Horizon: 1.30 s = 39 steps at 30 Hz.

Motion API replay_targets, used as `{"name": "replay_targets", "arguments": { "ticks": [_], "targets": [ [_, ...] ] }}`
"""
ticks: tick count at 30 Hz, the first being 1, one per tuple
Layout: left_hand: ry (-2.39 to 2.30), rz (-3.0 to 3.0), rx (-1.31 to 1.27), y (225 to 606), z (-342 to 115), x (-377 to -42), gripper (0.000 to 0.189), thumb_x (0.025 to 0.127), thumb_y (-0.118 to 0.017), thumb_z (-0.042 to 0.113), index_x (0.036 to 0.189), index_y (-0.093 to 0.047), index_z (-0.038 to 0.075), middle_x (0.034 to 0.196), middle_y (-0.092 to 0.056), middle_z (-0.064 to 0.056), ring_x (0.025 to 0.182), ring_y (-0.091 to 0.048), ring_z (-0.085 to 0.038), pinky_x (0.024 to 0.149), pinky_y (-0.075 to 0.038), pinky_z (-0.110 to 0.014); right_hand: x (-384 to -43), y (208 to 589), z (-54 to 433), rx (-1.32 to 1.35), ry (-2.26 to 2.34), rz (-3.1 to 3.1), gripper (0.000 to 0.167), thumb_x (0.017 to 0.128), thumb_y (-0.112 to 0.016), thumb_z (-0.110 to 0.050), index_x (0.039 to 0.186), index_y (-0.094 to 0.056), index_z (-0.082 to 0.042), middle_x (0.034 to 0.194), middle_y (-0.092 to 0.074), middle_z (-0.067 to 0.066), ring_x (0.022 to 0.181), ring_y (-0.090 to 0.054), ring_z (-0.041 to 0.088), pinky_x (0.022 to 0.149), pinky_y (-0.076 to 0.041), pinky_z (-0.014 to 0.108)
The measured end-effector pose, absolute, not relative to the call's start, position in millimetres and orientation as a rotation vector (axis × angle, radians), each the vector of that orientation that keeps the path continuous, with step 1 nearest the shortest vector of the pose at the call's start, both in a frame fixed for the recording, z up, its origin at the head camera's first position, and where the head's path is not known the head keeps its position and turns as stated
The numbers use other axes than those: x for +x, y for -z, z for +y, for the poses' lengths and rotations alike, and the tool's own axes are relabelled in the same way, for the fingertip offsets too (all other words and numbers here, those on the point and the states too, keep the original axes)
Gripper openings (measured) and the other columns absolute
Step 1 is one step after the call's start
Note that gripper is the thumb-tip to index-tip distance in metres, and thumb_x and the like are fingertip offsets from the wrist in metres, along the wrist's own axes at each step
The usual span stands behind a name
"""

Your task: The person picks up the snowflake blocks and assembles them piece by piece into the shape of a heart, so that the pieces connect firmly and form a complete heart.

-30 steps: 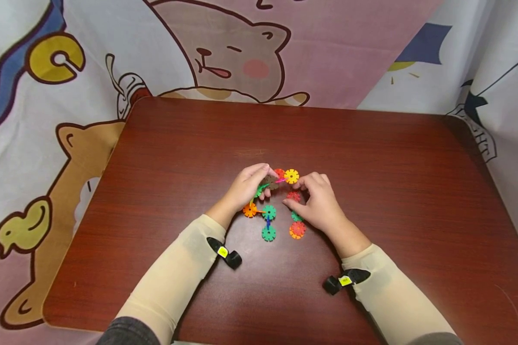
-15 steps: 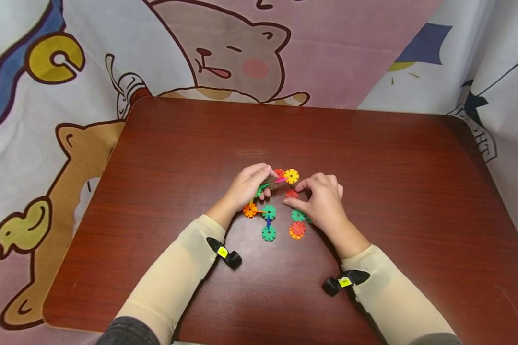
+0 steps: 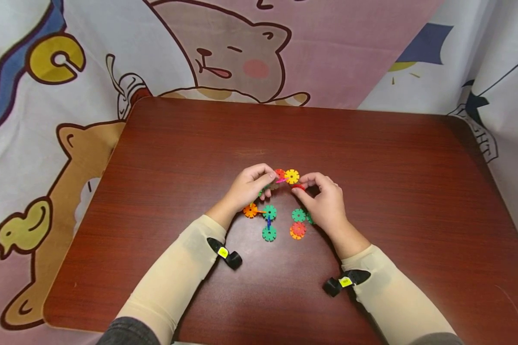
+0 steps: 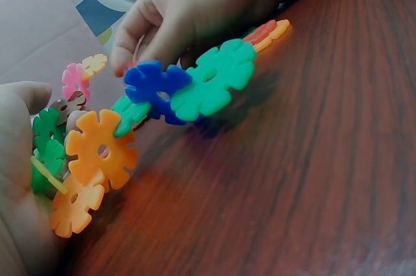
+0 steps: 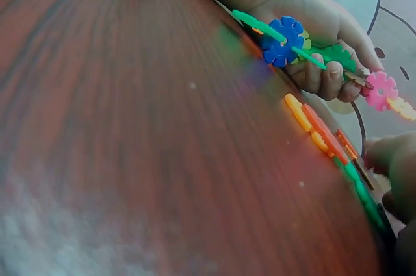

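The left hand [image 3: 251, 187] holds a flower chain [image 4: 120, 154]. The right hand [image 3: 328, 201] pinches a red flower [image 3: 300, 187] near the yellow flower [image 3: 295, 176].

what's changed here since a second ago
The red disc between the right hand's fingertips has moved forward, closer to the chain's yellow disc, and turned from face-on to nearly edge-on. The loose green disc, partly covered by that hand before, now shows. The left hand still holds the linked chain; the red-and-orange pair stays put.
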<state>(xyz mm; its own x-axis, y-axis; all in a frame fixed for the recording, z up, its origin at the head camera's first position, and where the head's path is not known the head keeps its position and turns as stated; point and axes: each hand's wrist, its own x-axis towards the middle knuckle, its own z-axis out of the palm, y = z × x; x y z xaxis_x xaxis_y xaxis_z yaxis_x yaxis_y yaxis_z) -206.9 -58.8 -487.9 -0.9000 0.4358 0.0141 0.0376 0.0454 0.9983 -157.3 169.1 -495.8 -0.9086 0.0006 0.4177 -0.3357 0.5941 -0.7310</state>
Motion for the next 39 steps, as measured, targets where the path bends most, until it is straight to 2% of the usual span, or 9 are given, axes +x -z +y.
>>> {"name": "replay_targets", "arguments": {
  "ticks": [3,5,9,11,14,20,28,33,39],
  "targets": [
    [-1.917,2.045,0.477,487.4,-59.0,-206.5,0.017,0.109,-0.061,0.014,0.103,-0.07,0.002,0.07,-0.066,-0.007,0.06,-0.061,-0.021,0.054,-0.055,-0.029,-157.6,495.1,167.3,0.22,-1.333,-2.324,0.02,0.087,-0.089,-0.003,0.104,-0.079,-0.003,0.081,-0.073,0.008,0.071,-0.063,0.017,0.067,-0.048,0.02],
    [-1.909,2.049,0.47,487.1,-59.0,-206.3,0.016,0.11,-0.061,0.014,0.103,-0.07,0.002,0.07,-0.066,-0.007,0.06,-0.061,-0.021,0.054,-0.055,-0.029,-156.2,489.6,163.6,0.184,-1.408,-2.238,0.017,0.09,-0.084,0.003,0.106,-0.078,0.002,0.081,-0.073,0.013,0.068,-0.061,0.014,0.063,-0.048,0.015],
    [-1.885,2.071,0.463,486.0,-58.7,-205.9,0.017,0.11,-0.062,0.015,0.103,-0.071,0.003,0.07,-0.066,-0.007,0.058,-0.06,-0.019,0.054,-0.054,-0.029,-151.0,473.2,155.2,0.179,-1.551,-2.084,0.017,0.092,-0.072,0.016,0.109,-0.073,0.014,0.091,-0.073,0.026,0.077,-0.065,0.013,0.071,-0.052,0.014],
    [-1.868,2.084,0.466,485.9,-58.5,-205.7,0.016,0.11,-0.062,0.016,0.103,-0.071,0.004,0.07,-0.066,-0.007,0.057,-0.06,-0.019,0.054,-0.054,-0.029,-149.0,467.6,153.3,0.221,-1.602,-2.032,0.016,0.093,-0.068,0.019,0.109,-0.071,0.017,0.099,-0.071,0.03,0.084,-0.068,0.016,0.078,-0.055,0.017],
    [-1.855,2.093,0.475,486.9,-58.5,-205.8,0.016,0.109,-0.063,0.016,0.102,-0.071,0.004,0.069,-0.067,-0.007,0.056,-0.059,-0.019,0.053,-0.054,-0.029,-151.4,472.1,154.4,0.27,-1.642,-1.993,0.016,0.093,-0.064,0.023,0.107,-0.07,0.02,0.105,-0.068,0.032,0.088,-0.071,0.017,0.081,-0.058,0.018],
    [-1.847,2.104,0.484,488.2,-58.5,-206.1,0.016,0.109,-0.063,0.016,0.099,-0.07,0.005,0.069,-0.067,-0.007,0.056,-0.06,-0.019,0.053,-0.054,-0.029,-159.8,491.9,161.3,0.271,-1.708,-1.971,0.015,0.095,-0.063,0.022,0.106,-0.07,0.017,0.104,-0.068,0.03,0.085,-0.072,0.016,0.08,-0.059,0.02],
    [-1.85,2.092,0.449,486.8,-58.8,-205.8,0.017,0.109,-0.063,0.016,0.098,-0.069,0.004,0.069,-0.068,-0.007,0.056,-0.06,-0.019,0.053,-0.054,-0.028,-159.0,497.1,164.7,0.271,-1.838,-2.006,0.015,0.102,-0.063,0.009,0.116,-0.068,0.014,0.094,-0.071,0.031,0.086,-0.074,0.02,0.08,-0.061,0.025],
    [-1.853,2.097,0.465,486.7,-59.2,-206.6,0.019,0.109,-0.063,0.016,0.1,-0.069,0.001,0.069,-0.068,-0.008,0.055,-0.059,-0.018,0.051,-0.052,-0.028,-159.0,497.9,164.7,0.29,-1.834,-2.024,0.015,0.103,-0.063,0.009,0.116,-0.068,0.013,0.094,-0.071,0.029,0.086,-0.074,0.018,0.08,-0.06,0.024],
    [-1.844,2.107,0.462,485.9,-59.3,-207.1,0.018,0.109,-0.064,0.016,0.098,-0.07,0.003,0.068,-0.068,-0.007,0.054,-0.059,-0.018,0.05,-0.052,-0.028,-160.0,498.5,164.7,0.293,-1.838,-2.021,0.012,0.101,-0.065,0.011,0.111,-0.072,0.014,0.095,-0.072,0.032,0.086,-0.074,0.016,0.08,-0.061,0.024]
  ]
}}
